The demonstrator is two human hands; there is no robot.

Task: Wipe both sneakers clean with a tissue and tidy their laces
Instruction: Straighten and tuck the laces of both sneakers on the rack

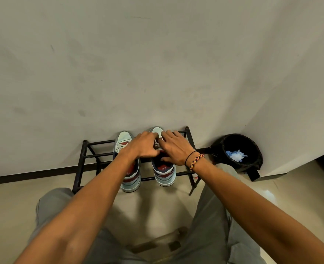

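Two pale blue, white and dark red sneakers stand side by side on a low black metal rack [84,149], toes toward the wall. The left sneaker [124,141] is partly covered by my left forearm. Both hands are over the right sneaker [165,174], at its laces and tongue. My left hand [145,145] has its fingers curled down onto the laces. My right hand [174,147], with a braided band at the wrist, reaches across the lace area with its fingertips on the laces. The laces themselves are mostly hidden under the fingers. No tissue is in either hand.
A black-lined bin [237,151] with crumpled white and blue tissue inside sits at the right, in the wall corner. The wall rises directly behind the rack. My knees in grey trousers frame the tiled floor in front, where a slipper lies.
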